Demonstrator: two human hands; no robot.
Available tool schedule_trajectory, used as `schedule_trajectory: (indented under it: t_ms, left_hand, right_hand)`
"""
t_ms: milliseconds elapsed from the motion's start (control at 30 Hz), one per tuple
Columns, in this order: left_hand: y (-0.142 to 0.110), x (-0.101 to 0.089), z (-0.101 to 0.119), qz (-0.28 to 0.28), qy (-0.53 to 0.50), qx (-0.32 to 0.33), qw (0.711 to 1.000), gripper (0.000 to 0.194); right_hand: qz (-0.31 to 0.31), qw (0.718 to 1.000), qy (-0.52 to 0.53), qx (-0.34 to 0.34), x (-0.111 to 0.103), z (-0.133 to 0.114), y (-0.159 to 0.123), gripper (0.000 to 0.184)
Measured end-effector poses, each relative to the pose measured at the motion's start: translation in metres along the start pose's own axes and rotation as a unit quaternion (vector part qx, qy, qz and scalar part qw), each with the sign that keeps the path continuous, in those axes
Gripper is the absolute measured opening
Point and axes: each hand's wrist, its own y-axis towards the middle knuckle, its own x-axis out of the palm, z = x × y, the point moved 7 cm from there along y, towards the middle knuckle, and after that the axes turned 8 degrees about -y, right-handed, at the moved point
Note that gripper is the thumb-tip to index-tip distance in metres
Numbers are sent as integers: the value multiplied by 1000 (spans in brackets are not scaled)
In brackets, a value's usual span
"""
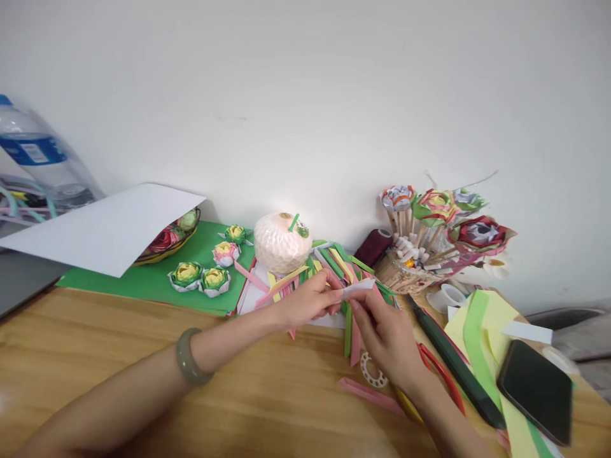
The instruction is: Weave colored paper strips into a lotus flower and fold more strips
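A narrow white paper strip [358, 288] is pinched between my two hands above the table. My left hand [317, 296] is closed on its left end. Fingers of my right hand [384, 327] grip it from the right side and below. Just behind and under the hands lies a pile of folded paper strips [341, 261] in green, pink and yellow. A pink folded strip [371, 395] lies on the table below my right hand, near a white ring with holes [373, 370].
A white dimpled round object [282, 243] stands behind the hands. Paper flowers [214, 280] sit on green paper [119, 289] at left. On the right are a flower basket [410, 273], a dark green cutter [456, 362], red-handled scissors [443, 375] and a phone [535, 391].
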Motion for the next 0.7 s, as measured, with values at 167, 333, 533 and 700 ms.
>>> schedule_trajectory:
  t_ms: [167, 333, 533, 700]
  left_hand:
    - [-2, 3, -1, 39, -46, -1, 998, 10]
    - [-3, 7, 0, 47, -52, 32, 997, 15]
    - [-4, 4, 2, 58, -89, 16, 994, 18]
    - [-6, 4, 2, 53, -123, 18, 991, 21]
  right_hand:
    - [3, 1000, -7, -11, 1, -4, -2, 19]
    - [-3, 1000, 17, -15, -1, -5, -1, 18]
    - [-37, 996, 71, 39, 0, 5, 1, 19]
    - [-113, 974, 189, 59, 6, 11, 1, 23]
